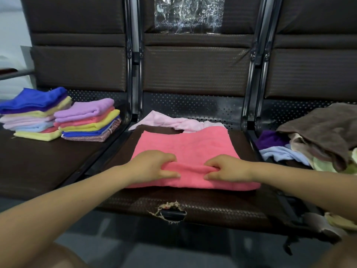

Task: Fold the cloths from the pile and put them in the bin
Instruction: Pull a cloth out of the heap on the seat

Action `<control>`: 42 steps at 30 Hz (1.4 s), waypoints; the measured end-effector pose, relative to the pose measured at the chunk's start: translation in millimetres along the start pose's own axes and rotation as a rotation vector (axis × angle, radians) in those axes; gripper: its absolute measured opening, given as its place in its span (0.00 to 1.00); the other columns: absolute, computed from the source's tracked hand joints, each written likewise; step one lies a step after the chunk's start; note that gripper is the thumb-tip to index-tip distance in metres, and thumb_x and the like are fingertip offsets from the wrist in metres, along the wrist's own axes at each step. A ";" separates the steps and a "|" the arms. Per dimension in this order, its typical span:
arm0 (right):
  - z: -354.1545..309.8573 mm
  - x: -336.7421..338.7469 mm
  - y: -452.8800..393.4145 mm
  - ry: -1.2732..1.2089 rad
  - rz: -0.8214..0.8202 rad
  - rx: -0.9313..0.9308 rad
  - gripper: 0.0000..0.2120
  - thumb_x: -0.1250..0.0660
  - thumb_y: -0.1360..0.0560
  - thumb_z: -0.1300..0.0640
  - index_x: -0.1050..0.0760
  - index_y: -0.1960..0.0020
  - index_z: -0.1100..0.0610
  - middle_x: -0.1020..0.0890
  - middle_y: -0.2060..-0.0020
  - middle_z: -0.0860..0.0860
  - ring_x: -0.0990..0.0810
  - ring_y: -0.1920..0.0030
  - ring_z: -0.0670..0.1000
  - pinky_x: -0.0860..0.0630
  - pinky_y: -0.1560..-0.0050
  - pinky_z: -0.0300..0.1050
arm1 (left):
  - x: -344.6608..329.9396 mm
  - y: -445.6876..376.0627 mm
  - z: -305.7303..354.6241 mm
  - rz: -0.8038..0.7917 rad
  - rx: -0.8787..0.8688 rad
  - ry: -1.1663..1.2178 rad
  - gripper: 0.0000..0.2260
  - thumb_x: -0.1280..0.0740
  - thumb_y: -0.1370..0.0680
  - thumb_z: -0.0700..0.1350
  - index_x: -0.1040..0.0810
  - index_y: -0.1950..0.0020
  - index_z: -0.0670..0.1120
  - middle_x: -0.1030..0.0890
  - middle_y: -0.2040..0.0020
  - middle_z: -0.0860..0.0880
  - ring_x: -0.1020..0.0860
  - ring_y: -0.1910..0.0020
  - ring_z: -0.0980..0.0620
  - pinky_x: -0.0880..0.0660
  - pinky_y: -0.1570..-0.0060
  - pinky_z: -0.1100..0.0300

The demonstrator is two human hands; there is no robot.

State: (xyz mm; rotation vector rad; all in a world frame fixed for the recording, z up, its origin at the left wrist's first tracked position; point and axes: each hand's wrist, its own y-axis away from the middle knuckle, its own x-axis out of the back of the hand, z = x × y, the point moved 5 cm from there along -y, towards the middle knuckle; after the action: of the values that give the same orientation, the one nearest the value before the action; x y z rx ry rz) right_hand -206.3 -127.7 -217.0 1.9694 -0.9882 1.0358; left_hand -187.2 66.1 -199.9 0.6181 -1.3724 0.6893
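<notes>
A: What are your hands doing now?

B: My left hand (154,165) and right hand (228,168) are both pinching a ridge of the pink cloth (185,147) in the lower centre of the frame.

A: What could go wrong?

B: If 1 hand is pulling harder, I think the fold is getting crooked. The unfolded pile (316,136) is waiting at the right edge; no bin is showing.
</notes>
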 end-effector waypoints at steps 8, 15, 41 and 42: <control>22.4 26.2 17.8 0.077 0.208 -0.052 0.19 0.34 0.23 0.51 0.37 0.67 0.56 0.33 0.72 0.48 0.35 0.70 0.46 0.37 0.66 0.38 | 13.9 -3.9 -33.2 -0.028 -0.025 0.140 0.21 0.30 0.25 0.53 0.37 0.69 0.48 0.35 0.72 0.51 0.36 0.72 0.55 0.39 0.67 0.60; 17.4 38.2 5.4 0.160 0.210 -0.077 0.18 0.34 0.23 0.49 0.34 0.66 0.57 0.32 0.71 0.48 0.33 0.68 0.49 0.38 0.65 0.43 | 9.2 10.9 -83.9 -0.054 0.109 0.281 0.26 0.37 0.33 0.65 0.24 0.64 0.40 0.29 0.70 0.48 0.32 0.70 0.58 0.33 0.65 0.58; 68.5 53.1 15.9 -0.541 0.244 -0.308 0.09 0.31 0.25 0.54 0.18 0.54 0.60 0.16 0.63 0.48 0.19 0.63 0.43 0.26 0.62 0.33 | 20.7 28.3 -104.5 0.094 0.370 0.562 0.05 0.32 0.23 0.46 0.18 0.58 0.50 0.18 0.60 0.54 0.22 0.59 0.59 0.31 0.62 0.74; 73.7 59.6 9.8 -0.502 0.302 -0.313 0.08 0.30 0.25 0.54 0.18 0.55 0.60 0.18 0.64 0.48 0.21 0.64 0.43 0.27 0.63 0.33 | 24.9 21.7 -108.6 0.130 0.383 0.511 0.04 0.32 0.23 0.46 0.18 0.56 0.49 0.18 0.59 0.53 0.22 0.59 0.59 0.31 0.63 0.74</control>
State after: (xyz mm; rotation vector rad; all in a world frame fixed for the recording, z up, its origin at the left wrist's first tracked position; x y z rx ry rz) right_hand -166.1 -211.5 -195.6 1.8833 -1.6506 0.4887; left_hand -130.4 163.5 -186.4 0.6003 -0.8130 1.1429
